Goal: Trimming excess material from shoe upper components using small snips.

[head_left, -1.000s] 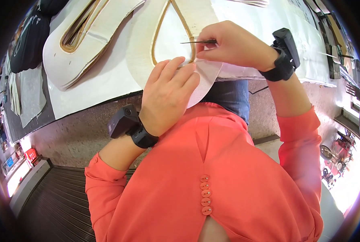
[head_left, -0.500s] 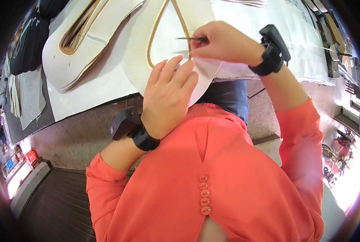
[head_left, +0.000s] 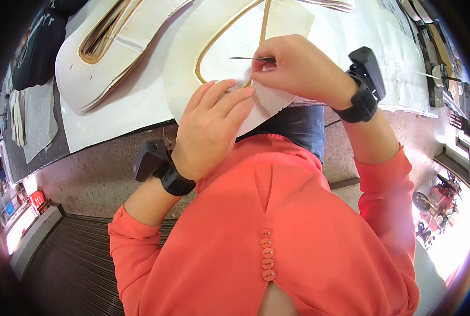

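On the white-covered table lies a cream U-shaped piece [head_left: 185,60] that looks like a shoe upper, with a tan edge round its pointed opening. My left hand [head_left: 208,121] rests on its near part, fingers stretched out and somewhat apart. Just to the right, my right hand [head_left: 298,68] is closed on a slim pointed metal tool [head_left: 241,58]. The tool's tip points left, above the opening; its grip is hidden in my fingers. My right fingertips are close to the tan edge, and whether they also pinch the piece I cannot tell.
A stack of similar cream pieces [head_left: 100,79] sits to the left. Beyond it are a dark bundle [head_left: 37,55] and pale cloth strips [head_left: 18,118]. More pale pieces [head_left: 332,4] lie at the far edge. The table's near edge [head_left: 134,134] runs in front of me.
The cream piece has turned, its right arm swinging rightward. My right hand has shifted slightly right and nearer with the tool; my left hand has slid a little left.
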A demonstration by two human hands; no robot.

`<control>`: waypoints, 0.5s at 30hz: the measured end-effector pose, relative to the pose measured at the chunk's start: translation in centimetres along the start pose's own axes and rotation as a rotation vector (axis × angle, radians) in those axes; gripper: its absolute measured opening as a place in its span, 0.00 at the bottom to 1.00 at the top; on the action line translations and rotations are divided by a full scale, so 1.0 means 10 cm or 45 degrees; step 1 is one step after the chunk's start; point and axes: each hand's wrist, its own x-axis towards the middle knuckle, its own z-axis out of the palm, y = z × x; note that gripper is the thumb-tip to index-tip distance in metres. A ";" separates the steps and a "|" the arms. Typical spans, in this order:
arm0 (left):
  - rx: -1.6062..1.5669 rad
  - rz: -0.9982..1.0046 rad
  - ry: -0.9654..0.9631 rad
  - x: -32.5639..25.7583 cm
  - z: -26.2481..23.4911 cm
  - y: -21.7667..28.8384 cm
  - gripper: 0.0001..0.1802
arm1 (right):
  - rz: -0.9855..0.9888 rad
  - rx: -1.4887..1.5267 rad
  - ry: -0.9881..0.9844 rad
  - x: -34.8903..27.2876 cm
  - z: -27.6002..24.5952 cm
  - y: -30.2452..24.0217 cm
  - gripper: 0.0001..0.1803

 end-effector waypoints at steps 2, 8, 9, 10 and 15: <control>-0.030 -0.012 -0.011 0.02 0.00 0.00 0.12 | 0.036 0.091 -0.068 0.01 -0.02 -0.01 0.12; -0.010 -0.026 0.025 0.04 0.04 0.01 0.12 | 0.230 0.073 -0.034 0.03 -0.04 0.02 0.13; -0.011 -0.026 0.025 0.05 0.05 0.02 0.12 | 0.244 0.060 -0.048 0.05 -0.04 0.03 0.13; 0.009 -0.027 0.037 0.05 0.06 0.02 0.13 | 0.258 0.048 -0.062 0.05 -0.03 0.03 0.14; 0.081 -0.046 -0.011 0.10 0.07 0.08 0.14 | 0.129 0.063 -0.051 0.08 -0.02 0.14 0.13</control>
